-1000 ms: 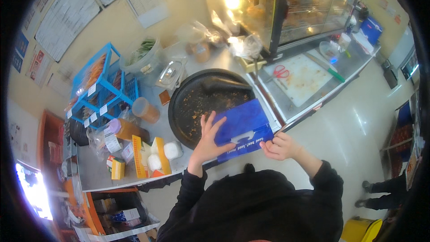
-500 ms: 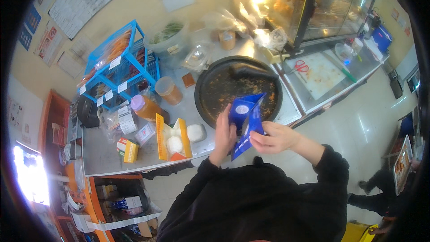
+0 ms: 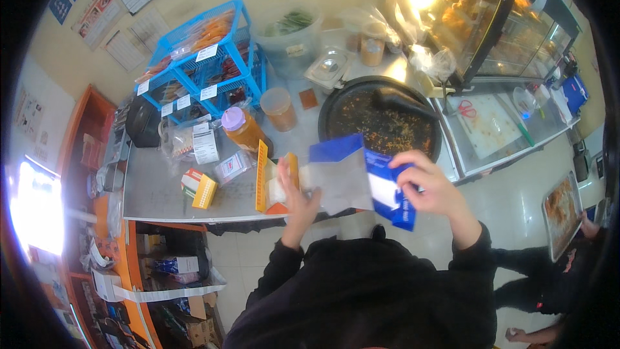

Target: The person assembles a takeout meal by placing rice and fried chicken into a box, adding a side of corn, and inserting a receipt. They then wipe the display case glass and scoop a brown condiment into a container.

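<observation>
My right hand point(image 3: 426, 184) pinches the right end of a blue paper carton point(image 3: 387, 161), which is opened out with a grey inner face showing. My left hand point(image 3: 297, 203) is just left of the carton, its fingers stretched out and apart with nothing seen in them. It overlaps a yellow open-sided carton point(image 3: 261, 178) on the counter's front edge. White rounded items point(image 3: 276, 190) show inside that yellow carton, partly hidden by my fingers. Behind the blue carton lies a large round black pan point(image 3: 361, 116) with brown crumbs in it.
Blue baskets point(image 3: 194, 68) of packets, a lilac-capped bottle point(image 3: 242, 126), a tub point(image 3: 278, 110) and a small yellow-and-green box point(image 3: 199, 187) stand on the left. To the right lie red scissors point(image 3: 466, 110) and a knife point(image 3: 516, 123) on a white board. A person carries a tray point(image 3: 563, 214).
The blue carton has gone from folded to spread out. My left hand has let go of it and moved left to the yellow carton; my right hand has shifted right.
</observation>
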The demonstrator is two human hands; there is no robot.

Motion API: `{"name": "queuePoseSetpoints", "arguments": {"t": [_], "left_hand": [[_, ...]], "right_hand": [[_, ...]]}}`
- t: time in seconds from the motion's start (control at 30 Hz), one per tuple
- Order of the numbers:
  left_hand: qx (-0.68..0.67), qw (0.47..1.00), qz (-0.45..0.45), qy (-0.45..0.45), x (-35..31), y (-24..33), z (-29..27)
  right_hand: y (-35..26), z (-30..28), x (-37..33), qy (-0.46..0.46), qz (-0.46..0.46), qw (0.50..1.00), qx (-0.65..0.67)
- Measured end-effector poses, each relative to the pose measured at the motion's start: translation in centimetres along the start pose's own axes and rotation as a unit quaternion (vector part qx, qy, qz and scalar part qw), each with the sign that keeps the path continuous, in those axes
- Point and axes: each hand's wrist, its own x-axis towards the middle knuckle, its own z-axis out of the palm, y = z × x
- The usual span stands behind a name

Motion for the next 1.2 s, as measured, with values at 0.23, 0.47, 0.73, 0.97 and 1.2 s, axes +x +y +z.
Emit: {"name": "queuePoseSetpoints", "arguments": {"t": [0.23,0.47,0.73,0.97,1.2], "left_hand": [[0.354,0.922,0.058,-0.143,-1.5,3.0,-5.9],[0.129,0.926,-0.116,-0.335,-5.4,3.7,-9.5],[0.104,0.884,-0.304,-0.339,-9.0,4.3,-14.4],[0.003,0.918,-0.345,-0.195,-9.7,6.1,-16.1],[0.091,0.954,-0.251,-0.134,-6.3,6.6,-11.7]], "right_hand": [[-2.7,3.4,3.5,-0.332,-0.152,0.931,-0.007],[-1.4,7.1,7.7,-0.283,-0.095,0.954,0.005],[11.6,19.9,10.5,-0.256,0.223,0.912,0.230],[11.8,26.0,5.2,-0.341,0.154,0.912,-0.170],[5.7,17.0,-1.0,-0.144,0.314,0.926,0.153]]}}
